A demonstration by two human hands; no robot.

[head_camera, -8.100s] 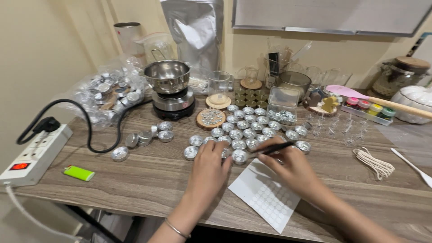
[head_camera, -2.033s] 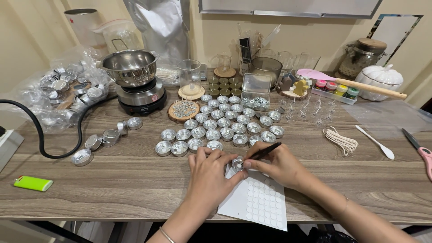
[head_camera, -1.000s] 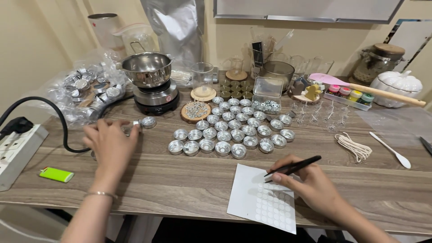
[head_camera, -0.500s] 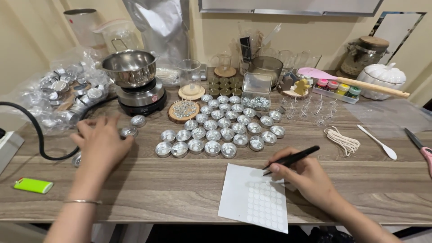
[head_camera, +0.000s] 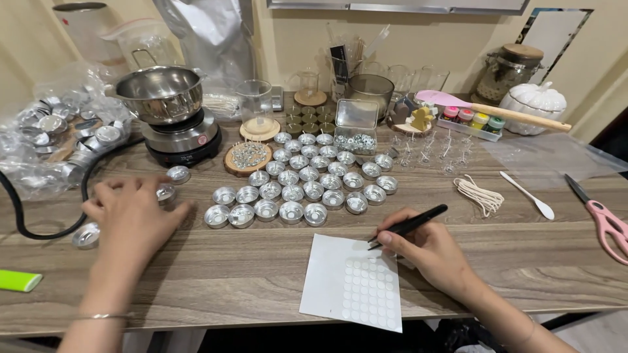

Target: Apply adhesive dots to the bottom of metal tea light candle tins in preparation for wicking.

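On wooden table [head_camera: 261,274]: left hand [head_camera: 131,219] spread over tin cup [head_camera: 166,192]; right hand [head_camera: 428,252] gripping black tweezers [head_camera: 409,226] above sticker sheet [head_camera: 353,284].

Wood-grain bench [head_camera: 261,274]. On it: rows of foil tealight cups [head_camera: 307,186], white sticker sheet [head_camera: 353,282], hot plate [head_camera: 183,140] with steel pot, coiled wick [head_camera: 479,195], white spoon [head_camera: 527,195], pink scissors [head_camera: 605,219], green lighter [head_camera: 18,280], black cable [head_camera: 39,229].

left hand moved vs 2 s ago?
Yes. The left hand went from the white sticker sheet leftward to the loose tealight cups near the hot plate.
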